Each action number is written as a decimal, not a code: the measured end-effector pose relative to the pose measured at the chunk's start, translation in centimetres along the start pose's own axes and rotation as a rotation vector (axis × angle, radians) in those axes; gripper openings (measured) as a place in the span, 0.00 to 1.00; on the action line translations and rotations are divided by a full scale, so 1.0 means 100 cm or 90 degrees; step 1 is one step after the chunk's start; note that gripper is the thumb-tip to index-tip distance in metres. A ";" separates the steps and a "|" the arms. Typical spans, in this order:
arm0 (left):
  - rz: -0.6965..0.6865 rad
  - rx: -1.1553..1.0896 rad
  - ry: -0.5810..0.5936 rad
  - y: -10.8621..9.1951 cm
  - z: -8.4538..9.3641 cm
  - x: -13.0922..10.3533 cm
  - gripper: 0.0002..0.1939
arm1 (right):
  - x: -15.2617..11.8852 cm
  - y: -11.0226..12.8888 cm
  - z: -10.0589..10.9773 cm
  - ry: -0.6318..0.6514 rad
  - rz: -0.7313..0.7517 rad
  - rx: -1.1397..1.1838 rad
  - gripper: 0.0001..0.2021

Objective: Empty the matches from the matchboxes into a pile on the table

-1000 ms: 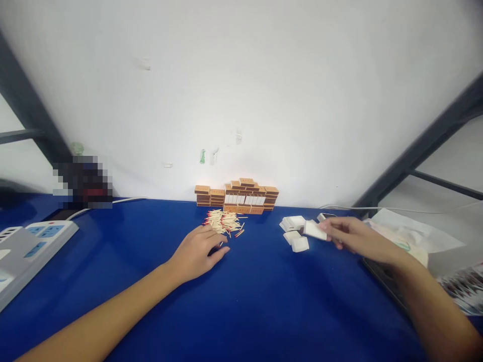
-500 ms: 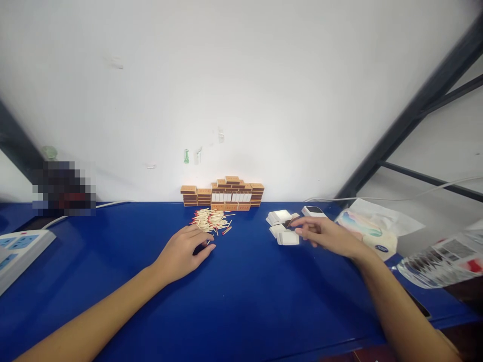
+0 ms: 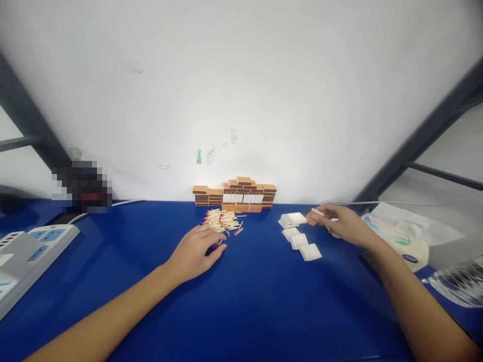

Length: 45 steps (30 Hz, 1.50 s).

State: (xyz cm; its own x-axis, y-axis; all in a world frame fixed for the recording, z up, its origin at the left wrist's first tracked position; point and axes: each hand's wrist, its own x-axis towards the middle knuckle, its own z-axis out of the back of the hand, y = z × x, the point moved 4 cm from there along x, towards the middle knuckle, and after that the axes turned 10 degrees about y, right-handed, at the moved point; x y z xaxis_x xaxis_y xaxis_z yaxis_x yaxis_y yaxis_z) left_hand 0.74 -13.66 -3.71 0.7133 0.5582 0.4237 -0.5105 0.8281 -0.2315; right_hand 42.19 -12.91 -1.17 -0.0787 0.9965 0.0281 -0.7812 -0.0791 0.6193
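Note:
My right hand [image 3: 345,226] pinches a small orange matchbox [image 3: 313,216] between thumb and fingers, just right of a stack of white matchbox trays [image 3: 293,219]. More white trays [image 3: 299,241] lie in a slanting row in front of that stack. On the left, my left hand [image 3: 198,251] rests on the blue table, thumb and index finger apart. It is at the near edge of a loose pile of red-tipped matches [image 3: 222,221]. A small pale bit shows between its thumb and fingers; whether it is held cannot be made out.
Orange and brown matchboxes [image 3: 243,207] are built into a stepped wall against the white wall, with upright white pieces in its middle. A power strip [image 3: 41,251] lies at the left. To the right are a tissue pack [image 3: 407,241] and clear plastic-wrapped goods [image 3: 458,284].
My right hand has drawn back to the right from the white trays with the matchbox. The front trays are now spread out in a row. The view has turned slightly left; my left hand stays put.

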 end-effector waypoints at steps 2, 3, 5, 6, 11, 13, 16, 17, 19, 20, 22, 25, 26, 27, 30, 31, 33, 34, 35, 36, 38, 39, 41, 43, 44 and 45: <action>-0.005 -0.001 -0.002 0.000 -0.001 0.000 0.07 | 0.005 0.004 0.010 -0.041 -0.013 0.090 0.26; -0.006 -0.001 0.000 0.000 -0.001 0.000 0.07 | 0.008 0.008 0.014 -0.062 -0.013 0.144 0.26; -0.007 0.001 0.004 -0.001 -0.001 0.000 0.06 | 0.019 0.019 0.017 -0.079 -0.007 0.232 0.25; -0.006 0.001 0.006 -0.001 -0.001 0.000 0.06 | 0.026 0.025 0.017 -0.077 -0.005 0.260 0.24; -0.001 0.004 0.001 -0.001 0.002 -0.001 0.06 | 0.066 0.033 -0.004 -0.054 -0.069 0.338 0.16; 0.001 0.004 0.000 0.000 0.002 -0.001 0.06 | 0.078 0.026 -0.015 -0.044 -0.119 0.383 0.10; -0.004 0.007 -0.002 -0.001 0.001 -0.002 0.07 | 0.089 0.017 -0.027 -0.010 -0.147 0.426 0.04; -0.008 0.009 0.000 -0.001 0.000 -0.002 0.07 | 0.090 0.016 -0.030 0.000 -0.147 0.431 0.04; -0.019 0.013 0.004 -0.002 -0.001 -0.003 0.07 | 0.091 0.014 -0.032 0.012 -0.148 0.435 0.04; -0.023 0.015 0.006 -0.003 -0.002 -0.003 0.07 | 0.092 0.014 -0.033 0.018 -0.148 0.438 0.04; -0.029 0.018 0.004 -0.004 -0.002 -0.003 0.07 | 0.093 0.014 -0.034 0.033 -0.152 0.426 0.04; -0.027 0.020 0.003 -0.003 -0.001 -0.003 0.07 | 0.094 0.016 -0.033 0.040 -0.168 0.370 0.06; -0.025 0.019 0.004 -0.003 -0.001 -0.003 0.07 | 0.094 0.016 -0.032 0.034 -0.173 0.349 0.07; -0.022 0.017 0.006 -0.003 0.000 -0.004 0.07 | 0.094 0.017 -0.031 0.026 -0.176 0.331 0.08; -0.020 0.014 0.006 -0.003 0.000 -0.004 0.07 | 0.092 0.017 -0.027 0.000 -0.170 0.290 0.14; -0.021 0.015 0.007 -0.003 0.000 -0.004 0.07 | 0.091 0.017 -0.026 -0.008 -0.160 0.273 0.17; -0.021 0.016 0.007 -0.003 0.000 -0.003 0.07 | 0.092 0.015 -0.025 -0.022 -0.131 0.241 0.22; -0.021 0.016 0.009 -0.003 0.000 -0.003 0.07 | 0.093 0.013 -0.026 -0.026 -0.117 0.230 0.23; -0.020 0.016 0.012 -0.004 0.000 -0.003 0.07 | 0.094 0.011 -0.027 -0.026 -0.106 0.224 0.23; -0.018 0.016 0.013 -0.004 0.000 -0.002 0.07 | 0.095 0.009 -0.029 -0.024 -0.100 0.220 0.22; -0.012 0.017 0.013 -0.003 0.000 -0.002 0.07 | 0.098 0.003 -0.033 -0.028 -0.104 0.216 0.19; -0.007 0.019 0.012 -0.003 0.001 -0.002 0.07 | 0.098 0.000 -0.034 -0.035 -0.110 0.210 0.18; 0.000 0.024 0.010 -0.003 0.002 -0.002 0.07 | 0.098 -0.003 -0.036 -0.051 -0.129 0.185 0.16; 0.001 0.029 0.010 -0.002 0.003 -0.001 0.07 | 0.098 -0.002 -0.037 -0.038 -0.142 0.149 0.14; 0.001 0.031 0.011 -0.002 0.003 -0.001 0.07 | 0.099 -0.001 -0.039 -0.022 -0.144 0.132 0.14; 0.001 0.033 0.011 -0.001 0.003 -0.001 0.07 | 0.099 0.000 -0.040 -0.004 -0.144 0.119 0.13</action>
State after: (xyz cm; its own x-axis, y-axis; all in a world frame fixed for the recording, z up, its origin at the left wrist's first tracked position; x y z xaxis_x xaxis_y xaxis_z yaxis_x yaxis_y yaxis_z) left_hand 0.54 -13.87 -3.44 0.7209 0.5604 0.4076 -0.5352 0.8239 -0.1863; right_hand 38.90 -3.15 -4.03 0.0890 0.9885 -0.1223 -0.6501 0.1507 0.7447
